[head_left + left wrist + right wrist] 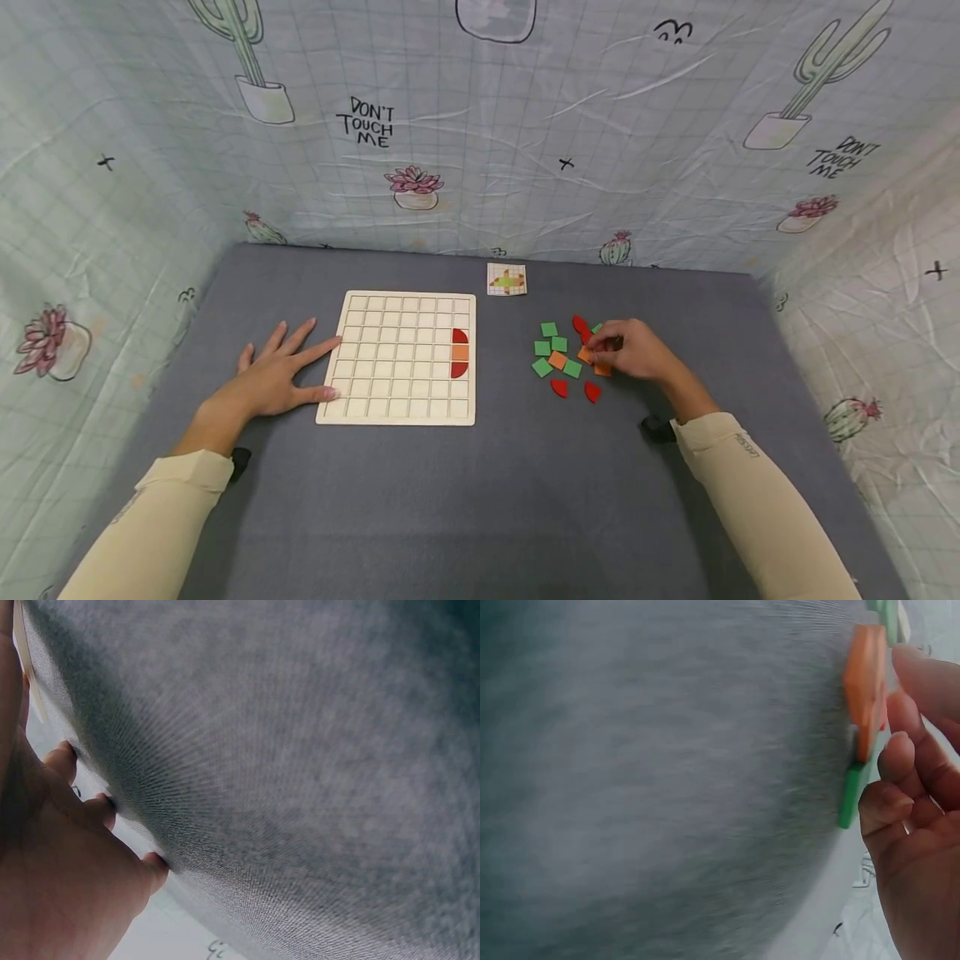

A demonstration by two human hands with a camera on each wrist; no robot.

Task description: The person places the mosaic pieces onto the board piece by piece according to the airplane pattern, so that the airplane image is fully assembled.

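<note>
Head view: a wooden grid board [397, 358] lies on the grey surface [480, 500], with a small pattern card [507, 279] just beyond its far right corner. Three pieces already sit in the board's right-hand column: a red half-round [460, 336], an orange square [460, 352], and a second red half-round [459, 369], stacked touching.

Left hand [281, 375] lies flat, fingers straight and spread, fingertips touching the board's left edge; it holds nothing and appears to steady the board. The left wrist view shows only the palm and grey cloth.

Right hand [633, 350] is over the loose pile of tiles [566, 358] to the right of the board: green squares, orange squares, red half-rounds. Its fingers are curled onto an orange tile [866, 686]. In the right wrist view that tile stands tilted up off the cloth against the fingertips, with a green tile [853, 791] just below it. The thumb is hidden, so whether the grip is a full pinch or only a tipping-up is hard to say; it looks like a pinch closing.

Step in hand, as judged: picking the next piece from the pile, with the filling of the board barely begun. The next move calls for lifting the orange tile clear without dragging its green neighbour, checking the card for the cell, then setting it square into a cell beside the filled column while the left hand keeps the board from sliding.
</note>
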